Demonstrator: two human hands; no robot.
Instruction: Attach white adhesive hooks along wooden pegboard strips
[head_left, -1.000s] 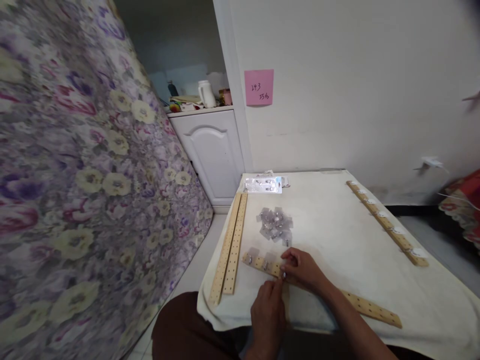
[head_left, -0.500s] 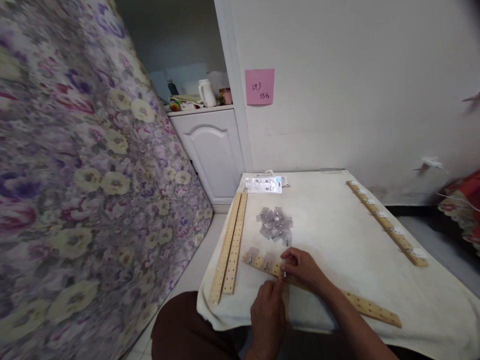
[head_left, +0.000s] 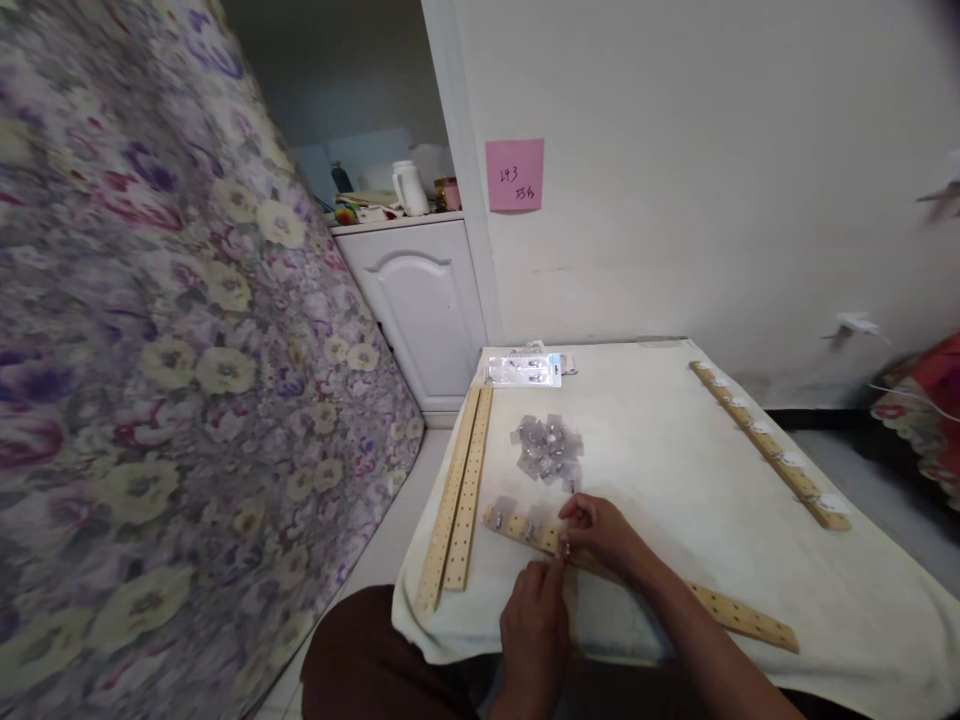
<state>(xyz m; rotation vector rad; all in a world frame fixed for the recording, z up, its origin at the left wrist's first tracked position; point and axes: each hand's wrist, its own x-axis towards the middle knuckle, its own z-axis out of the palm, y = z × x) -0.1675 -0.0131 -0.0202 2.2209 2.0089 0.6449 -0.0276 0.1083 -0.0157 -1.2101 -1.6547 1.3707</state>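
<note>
In front of me a perforated wooden strip (head_left: 750,618) lies slantwise, its right part passing under my forearm. Near its left end sit small metal fittings (head_left: 529,530) with clear square backings. My right hand (head_left: 600,530) bends over the strip, thumb and fingertips pinched at another small metal fitting (head_left: 567,549). From below, my left hand (head_left: 534,615) is closed with its index fingertip against the strip's near edge by that same fitting. What lies beneath my left fingers is hidden. A pile of grey-clear squares with metal fittings (head_left: 549,448) lies beyond my hands.
Two perforated strips (head_left: 469,490) lie side by side at the left. Another strip with white round pieces (head_left: 765,440) runs along the right. Clear packaging (head_left: 525,370) is at the far edge of the cloth-covered table (head_left: 637,420). A floral curtain (head_left: 187,400) hangs left.
The view has shifted very slightly. Both hands stay at the same fitting on the strip, with barely any visible finger movement.
</note>
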